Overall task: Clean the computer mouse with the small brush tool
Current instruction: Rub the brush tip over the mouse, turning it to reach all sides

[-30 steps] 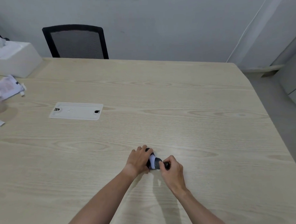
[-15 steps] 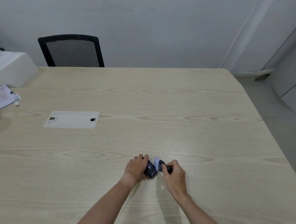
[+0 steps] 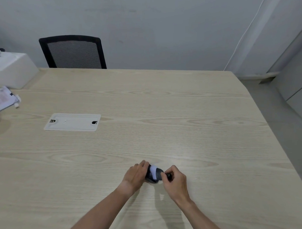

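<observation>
Since half a second ago the pale patch at the mouse (image 3: 153,174) has slid from between the hands back across its dark body, much as it lay a second ago, which suggests a to-and-fro brushing stroke under way; cleaning looks in progress, not finished. The mouse sits low and just right of centre in the frame, on the table (image 3: 163,105), between the two hands. The left hand (image 3: 135,175) curls over its left side, fingers wrapped round it to hold it steady. The right hand (image 3: 175,180) is closed in a pinch on a small dark handle, taken to be the brush (image 3: 168,175), whose tip touches the mouse's right end; the bristles are too small to make out. Both forearms reach up from the bottom edge, converging on the mouse.
</observation>
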`<action>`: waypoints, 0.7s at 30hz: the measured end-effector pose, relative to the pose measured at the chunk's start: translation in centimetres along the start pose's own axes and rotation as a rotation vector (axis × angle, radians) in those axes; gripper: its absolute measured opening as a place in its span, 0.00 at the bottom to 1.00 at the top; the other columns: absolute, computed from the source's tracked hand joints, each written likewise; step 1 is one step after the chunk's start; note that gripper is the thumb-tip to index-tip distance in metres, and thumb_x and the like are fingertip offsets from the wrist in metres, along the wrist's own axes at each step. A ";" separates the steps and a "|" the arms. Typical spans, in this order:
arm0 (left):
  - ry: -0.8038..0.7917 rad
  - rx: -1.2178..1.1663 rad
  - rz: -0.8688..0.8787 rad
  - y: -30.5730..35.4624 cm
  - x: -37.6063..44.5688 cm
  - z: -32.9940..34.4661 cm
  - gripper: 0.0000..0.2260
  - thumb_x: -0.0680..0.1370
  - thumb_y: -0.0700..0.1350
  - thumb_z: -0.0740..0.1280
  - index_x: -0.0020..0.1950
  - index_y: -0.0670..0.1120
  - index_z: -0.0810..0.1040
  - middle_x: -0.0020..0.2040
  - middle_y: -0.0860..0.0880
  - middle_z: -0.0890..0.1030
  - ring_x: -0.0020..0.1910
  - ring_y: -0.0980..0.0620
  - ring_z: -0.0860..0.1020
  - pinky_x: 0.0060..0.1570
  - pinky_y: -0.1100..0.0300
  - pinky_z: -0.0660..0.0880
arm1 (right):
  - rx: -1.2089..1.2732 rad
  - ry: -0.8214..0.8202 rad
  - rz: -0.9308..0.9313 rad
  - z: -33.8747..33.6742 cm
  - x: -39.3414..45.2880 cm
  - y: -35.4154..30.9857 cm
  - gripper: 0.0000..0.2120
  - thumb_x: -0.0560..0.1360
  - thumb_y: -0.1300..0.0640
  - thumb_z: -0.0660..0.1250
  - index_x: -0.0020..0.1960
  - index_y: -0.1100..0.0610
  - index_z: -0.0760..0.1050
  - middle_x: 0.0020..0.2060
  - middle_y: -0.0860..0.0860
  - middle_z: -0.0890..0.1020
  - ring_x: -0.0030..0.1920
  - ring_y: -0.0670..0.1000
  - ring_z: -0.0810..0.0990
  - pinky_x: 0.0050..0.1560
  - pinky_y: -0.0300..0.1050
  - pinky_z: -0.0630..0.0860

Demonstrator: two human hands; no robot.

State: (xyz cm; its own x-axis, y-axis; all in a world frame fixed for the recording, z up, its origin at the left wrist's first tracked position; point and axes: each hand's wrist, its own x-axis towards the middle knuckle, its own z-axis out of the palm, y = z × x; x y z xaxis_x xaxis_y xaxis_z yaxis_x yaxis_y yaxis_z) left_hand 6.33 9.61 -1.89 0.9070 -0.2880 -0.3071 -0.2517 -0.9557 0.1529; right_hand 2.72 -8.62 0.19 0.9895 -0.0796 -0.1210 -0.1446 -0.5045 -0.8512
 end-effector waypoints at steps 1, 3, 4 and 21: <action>0.006 -0.010 0.004 -0.1 -0.2 0.1 0.18 0.75 0.36 0.65 0.64 0.44 0.68 0.60 0.47 0.74 0.51 0.43 0.78 0.43 0.52 0.72 | -0.017 -0.018 -0.014 0.0 -0.1 0.2 0.10 0.73 0.62 0.72 0.37 0.57 0.72 0.29 0.45 0.76 0.31 0.45 0.75 0.32 0.32 0.70; 0.017 -0.031 0.011 -0.4 -0.5 0.3 0.18 0.75 0.35 0.65 0.64 0.44 0.68 0.60 0.47 0.74 0.49 0.43 0.78 0.41 0.52 0.71 | -0.033 -0.003 0.012 -0.1 -0.3 0.6 0.11 0.73 0.62 0.72 0.37 0.56 0.71 0.29 0.46 0.76 0.31 0.46 0.75 0.32 0.32 0.70; 0.018 -0.038 0.014 -0.4 -0.6 0.4 0.18 0.74 0.35 0.65 0.64 0.44 0.68 0.60 0.47 0.73 0.48 0.43 0.78 0.40 0.52 0.71 | -0.031 0.030 0.039 -0.1 -0.4 0.8 0.12 0.74 0.62 0.72 0.37 0.55 0.71 0.30 0.46 0.76 0.31 0.46 0.74 0.32 0.33 0.70; -0.024 -0.234 -0.130 -0.2 -1.3 0.0 0.25 0.75 0.46 0.69 0.71 0.45 0.66 0.59 0.43 0.76 0.52 0.44 0.78 0.48 0.55 0.76 | 0.010 0.017 0.011 -0.1 -0.7 0.3 0.11 0.74 0.61 0.73 0.37 0.55 0.72 0.29 0.46 0.77 0.30 0.45 0.75 0.31 0.32 0.70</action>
State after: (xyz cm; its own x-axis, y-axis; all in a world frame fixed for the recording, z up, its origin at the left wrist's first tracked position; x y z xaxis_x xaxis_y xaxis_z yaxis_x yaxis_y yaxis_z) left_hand 5.18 10.20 -1.47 0.9176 -0.1676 -0.3604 -0.0457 -0.9453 0.3230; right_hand 2.01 -8.79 0.07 0.9875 -0.1000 -0.1218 -0.1555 -0.4948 -0.8550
